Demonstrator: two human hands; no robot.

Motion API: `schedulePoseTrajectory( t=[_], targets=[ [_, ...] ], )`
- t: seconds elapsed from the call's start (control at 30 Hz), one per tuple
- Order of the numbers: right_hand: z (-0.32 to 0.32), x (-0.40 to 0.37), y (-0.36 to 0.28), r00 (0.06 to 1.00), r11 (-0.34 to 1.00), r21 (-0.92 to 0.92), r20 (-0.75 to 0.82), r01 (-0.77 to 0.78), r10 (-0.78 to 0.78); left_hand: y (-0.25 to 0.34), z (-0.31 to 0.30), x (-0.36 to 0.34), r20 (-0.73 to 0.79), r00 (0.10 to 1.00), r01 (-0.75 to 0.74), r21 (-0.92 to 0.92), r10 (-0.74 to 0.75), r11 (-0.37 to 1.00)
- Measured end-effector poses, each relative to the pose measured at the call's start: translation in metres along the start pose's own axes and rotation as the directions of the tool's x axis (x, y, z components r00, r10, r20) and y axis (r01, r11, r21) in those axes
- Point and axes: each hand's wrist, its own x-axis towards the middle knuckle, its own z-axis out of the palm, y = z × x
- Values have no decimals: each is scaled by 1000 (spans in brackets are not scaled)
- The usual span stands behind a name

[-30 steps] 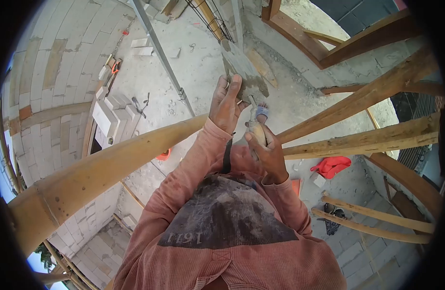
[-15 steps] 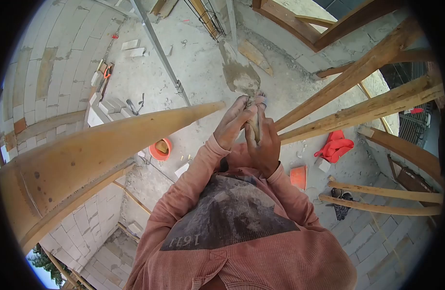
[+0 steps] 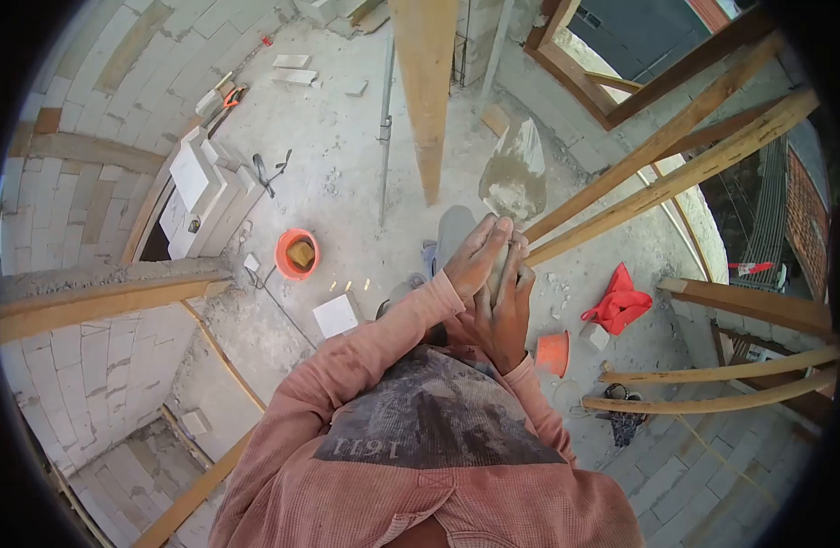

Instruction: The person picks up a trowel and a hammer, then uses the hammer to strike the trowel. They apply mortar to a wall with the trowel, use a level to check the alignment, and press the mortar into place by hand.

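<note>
Both hands are together in front of my chest, on a trowel [image 3: 516, 173] whose grey blade is smeared with mortar and points away from me. My left hand [image 3: 477, 258] comes from the left, its fingers closed over the near end by the blade. Just below and to the right, my right hand [image 3: 505, 315] has its fingers wrapped round the greyish handle part. Much of the handle is hidden between the fingers.
Timber props [image 3: 425, 100] slant around me, with several more beams to the right. On the concrete floor are an orange bucket [image 3: 297, 254], white blocks [image 3: 336, 316], another orange bucket [image 3: 552, 353] and a red cloth [image 3: 616, 301]. Block walls [image 3: 82, 393] surround the space.
My view has turned, so the large prop on the left now stands upright at the top middle. My hands and the trowel have shifted right and lower in view.
</note>
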Motion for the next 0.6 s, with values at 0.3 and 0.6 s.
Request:
schedulePoseTrajectory(
  t=[0.3,0.6],
  targets=[
    [9,-13,-28,753,859,507,536,75,-382,-17,-112,-166,-764,543,-466,72,349,882],
    [104,-58,36,-13,385,626,534,678,-846,-167,9,-382,-982,-178,-717,177,68,675]
  ],
)
